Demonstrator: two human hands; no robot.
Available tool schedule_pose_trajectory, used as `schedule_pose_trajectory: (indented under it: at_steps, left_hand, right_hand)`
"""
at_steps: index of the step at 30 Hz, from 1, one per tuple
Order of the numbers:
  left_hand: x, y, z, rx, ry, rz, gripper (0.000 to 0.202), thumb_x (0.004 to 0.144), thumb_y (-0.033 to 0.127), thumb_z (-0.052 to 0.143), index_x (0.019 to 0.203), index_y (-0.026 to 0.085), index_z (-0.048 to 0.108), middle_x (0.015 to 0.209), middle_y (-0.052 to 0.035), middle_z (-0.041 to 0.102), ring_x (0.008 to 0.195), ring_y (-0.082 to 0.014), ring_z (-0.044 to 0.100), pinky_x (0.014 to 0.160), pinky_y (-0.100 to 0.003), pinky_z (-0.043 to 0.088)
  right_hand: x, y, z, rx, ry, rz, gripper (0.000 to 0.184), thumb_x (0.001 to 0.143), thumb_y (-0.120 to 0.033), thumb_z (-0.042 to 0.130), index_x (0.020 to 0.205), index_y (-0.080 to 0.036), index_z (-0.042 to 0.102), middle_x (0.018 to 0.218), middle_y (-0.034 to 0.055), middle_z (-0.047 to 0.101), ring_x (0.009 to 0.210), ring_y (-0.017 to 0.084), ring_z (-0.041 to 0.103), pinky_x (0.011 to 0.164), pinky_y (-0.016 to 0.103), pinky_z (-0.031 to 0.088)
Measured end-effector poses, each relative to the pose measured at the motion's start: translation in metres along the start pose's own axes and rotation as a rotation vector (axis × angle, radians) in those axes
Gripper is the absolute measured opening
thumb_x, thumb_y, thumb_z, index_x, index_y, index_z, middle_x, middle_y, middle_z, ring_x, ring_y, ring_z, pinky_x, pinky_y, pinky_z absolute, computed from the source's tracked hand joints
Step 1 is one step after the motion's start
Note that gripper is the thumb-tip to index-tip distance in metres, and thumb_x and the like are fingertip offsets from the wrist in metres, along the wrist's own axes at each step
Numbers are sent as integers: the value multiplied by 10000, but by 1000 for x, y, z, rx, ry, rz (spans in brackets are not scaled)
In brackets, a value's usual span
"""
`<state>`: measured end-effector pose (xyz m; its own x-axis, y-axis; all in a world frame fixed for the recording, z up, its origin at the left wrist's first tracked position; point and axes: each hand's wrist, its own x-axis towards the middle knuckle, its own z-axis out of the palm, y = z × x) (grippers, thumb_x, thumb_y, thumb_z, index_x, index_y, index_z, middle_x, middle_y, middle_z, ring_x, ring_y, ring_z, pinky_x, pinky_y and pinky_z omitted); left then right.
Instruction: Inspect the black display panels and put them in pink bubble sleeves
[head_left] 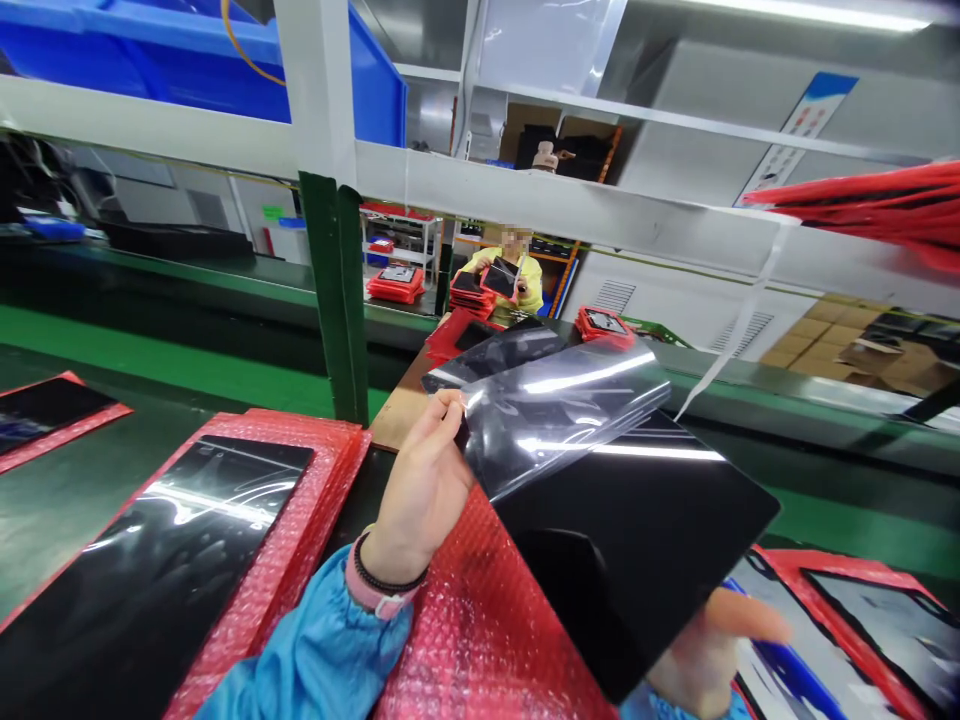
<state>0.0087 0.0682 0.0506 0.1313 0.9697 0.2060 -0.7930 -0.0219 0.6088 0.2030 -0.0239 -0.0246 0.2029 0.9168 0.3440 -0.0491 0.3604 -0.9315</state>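
My left hand point(420, 480) pinches the corner of a clear plastic film point(562, 410) between thumb and fingers, and the film is lifted off a glossy black tablet-sized panel point(622, 530). My right hand point(712, 650) holds that panel from below at its lower edge, with the fingers partly hidden behind it. A red bubble-wrap sleeve point(480, 620) lies under my wrists. To the left, another black panel point(150, 560) rests on a red bubble-wrap pouch point(315, 500).
A green workbench point(150, 360) runs across the view, beneath a white shelf rack with a green post point(337, 290) and a blue bin point(225, 70). Across it, a co-worker in a yellow sleeve point(529, 285) holds a dark panel. Red-wrapped panels point(862, 620) lie at lower right.
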Motion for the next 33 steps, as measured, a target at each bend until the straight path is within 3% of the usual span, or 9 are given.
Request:
schedule_pose_trajectory:
  at_steps: [2,5,10,13,16,20,23,28,33]
  left_hand:
    - [-2,-1,0,-30,91,57,62,886,226,574,889,195,628,909,16,632,848,-105,618,834,-217,492]
    - [-7,0,-2,-4,204,205,57,890,240,578,901,219,630,929,31,601,912,-94,581,880,-196,453]
    - [-17,-1,0,72,203,370,76,927,311,535,892,249,563,963,20,572,933,-119,556,777,-193,455]
    - [-22,-2,2,70,185,391,81,931,315,527,887,250,548,961,13,577,932,-128,567,683,-173,445]
    - [-19,1,1,37,182,372,75,930,309,532,892,255,568,956,21,592,928,-123,578,728,-184,468]
    - [-7,11,-6,-18,164,323,54,908,296,567,904,259,606,955,37,632,912,-118,606,849,-246,495]
    - [1,15,-11,-30,194,353,50,885,264,601,889,235,642,894,45,647,856,-92,617,835,-205,490]
    - [8,14,-16,5,242,393,50,855,258,640,842,222,671,816,64,644,768,-70,603,784,-168,477]
    - [16,12,-20,92,356,517,76,761,268,701,754,194,687,752,58,634,735,-83,580,756,-177,462]
  right_hand:
    - [4,-14,16,76,128,39,554,883,-685,385,1138,-259,630,1066,82,708,966,237,675,794,412,566]
    - [8,-33,38,94,273,72,486,855,-567,559,1292,-354,548,1296,19,629,1237,270,554,936,429,533]
    - [10,-45,59,27,158,50,798,714,-289,783,1411,-393,407,1492,-29,430,1383,254,380,1080,381,431]
    - [10,-45,62,-5,171,28,808,719,-268,781,1416,-406,395,1507,-52,406,1389,229,370,1112,336,381]
    - [7,-46,59,12,166,49,762,759,-261,751,1410,-430,394,1530,-80,359,1443,208,237,1157,343,300]
    - [1,-50,53,133,-17,86,695,824,-226,686,1400,-471,384,1495,-48,424,1380,237,379,1111,424,389]
    - [0,-51,54,216,-92,74,644,842,-196,658,1372,-477,425,1438,-17,504,1285,262,512,1038,459,471]
    - [1,-47,58,275,-14,60,583,804,-191,701,1304,-433,527,1307,4,626,1180,258,606,964,413,531]
    - [-5,-36,49,314,129,182,673,782,-235,736,1372,-405,460,1305,5,630,1225,256,570,1010,405,503]
